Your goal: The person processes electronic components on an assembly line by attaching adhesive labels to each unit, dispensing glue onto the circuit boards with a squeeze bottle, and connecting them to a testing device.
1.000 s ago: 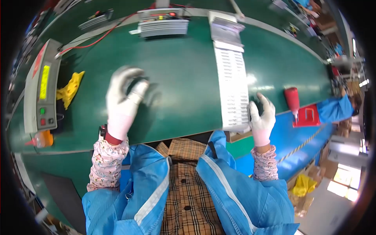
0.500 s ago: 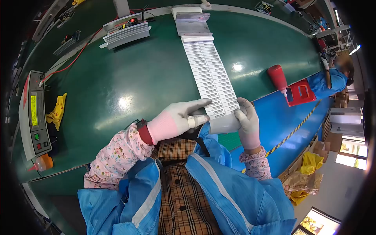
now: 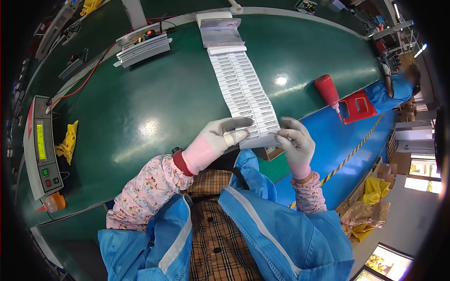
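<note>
A long strip of printed labels, two columns wide, runs down the green table toward me. Its near end hangs at the table edge, with pale backing showing below the last row. My left hand, in a white glove with a pink cuff, grips the strip's left edge between thumb and fingers. At the lower right corner, my right hand, also gloved, has thumb and forefinger pinched together. Whether a peeled label or only the strip's edge is in that pinch is too small to tell.
A metal holder stands at the strip's far end. Leftward are a finned metal part, a display meter, a yellow cloth and an orange-capped bottle. Rightward are a red bottle, a red stool and a co-worker.
The strip's near end has bent back, so less of its backing shows below the labels. My right fingers have shifted slightly left and closed at the corner. My left hand keeps its grip.
</note>
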Demonstrator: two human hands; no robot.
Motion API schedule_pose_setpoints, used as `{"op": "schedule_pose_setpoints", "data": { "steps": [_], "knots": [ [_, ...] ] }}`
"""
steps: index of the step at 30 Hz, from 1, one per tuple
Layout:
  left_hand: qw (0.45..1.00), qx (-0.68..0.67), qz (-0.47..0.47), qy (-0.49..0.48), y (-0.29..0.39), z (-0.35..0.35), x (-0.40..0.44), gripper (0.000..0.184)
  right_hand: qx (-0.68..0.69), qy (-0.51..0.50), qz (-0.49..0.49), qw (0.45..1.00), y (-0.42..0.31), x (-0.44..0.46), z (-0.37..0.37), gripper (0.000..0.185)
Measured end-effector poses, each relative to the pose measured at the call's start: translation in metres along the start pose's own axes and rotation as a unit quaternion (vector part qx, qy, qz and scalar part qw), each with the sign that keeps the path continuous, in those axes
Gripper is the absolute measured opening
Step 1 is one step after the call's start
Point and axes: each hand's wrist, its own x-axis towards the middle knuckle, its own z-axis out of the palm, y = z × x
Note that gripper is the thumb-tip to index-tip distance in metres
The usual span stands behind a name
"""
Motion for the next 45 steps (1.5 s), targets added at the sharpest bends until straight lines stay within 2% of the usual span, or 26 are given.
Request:
{"op": "schedule_pose_setpoints", "data": {
  "steps": [3, 4, 6, 8, 9, 11, 13, 16, 18, 24, 29, 33, 45],
  "knots": [
    [0.999, 0.036, 0.006, 0.002, -0.002, -0.003, 0.0, 0.046, -0.043, 0.049, -0.192, 0.979, -0.009, 0.01, -0.005, 0.009],
    [0.999, 0.039, 0.01, 0.002, 0.005, -0.002, 0.0, 0.046, -0.042, 0.052, -0.196, 0.978, -0.014, 0.014, -0.005, 0.009],
    [0.963, 0.265, -0.044, -0.006, 0.027, 0.003, -0.006, 0.043, 0.03, 0.088, -0.09, 0.992, -0.026, 0.025, -0.004, 0.013],
    [0.873, 0.478, -0.094, -0.01, 0.044, 0.007, -0.007, 0.041, 0.104, 0.121, 0.015, 0.987, -0.035, 0.04, 0.001, 0.017],
    [0.872, 0.481, -0.09, -0.008, 0.043, 0.005, -0.004, 0.041, 0.104, 0.121, 0.017, 0.987, -0.038, 0.051, 0.008, 0.021],
    [0.824, 0.562, 0.058, 0.043, 0.032, -0.001, 0.007, 0.037, 0.106, 0.122, 0.015, 0.987, -0.041, 0.078, 0.022, 0.025],
    [0.747, 0.625, 0.207, 0.093, 0.02, -0.009, 0.021, 0.034, 0.042, 0.053, 0.019, 0.998, -0.038, 0.109, 0.037, 0.03],
    [0.717, 0.637, 0.264, 0.098, 0.003, -0.015, 0.036, 0.033, 0.037, 0.044, 0.014, 0.998, -0.041, 0.155, 0.07, 0.034],
    [0.689, 0.645, 0.316, 0.096, -0.003, -0.017, 0.041, 0.032, 0.115, 0.042, -0.043, 0.992, -0.018, 0.188, 0.088, 0.039],
    [0.714, 0.634, 0.291, 0.057, 0.006, -0.017, 0.037, 0.032, 0.052, 0.071, -0.065, 0.994, 0.004, 0.229, 0.108, 0.043],
    [0.729, 0.598, 0.325, 0.067, 0.004, -0.02, 0.037, 0.032, 0.105, 0.08, -0.056, 0.99, 0.004, 0.222, 0.11, 0.036],
    [0.782, 0.529, 0.32, 0.076, 0.003, -0.023, 0.037, 0.032, 0.061, 0.076, -0.013, 0.995, -0.001, 0.221, 0.108, 0.029],
    [0.802, 0.485, 0.337, 0.095, 0.004, -0.027, 0.034, 0.028, 0.088, 0.108, -0.021, 0.99, -0.004, 0.22, 0.111, 0.026]
  ]
}}
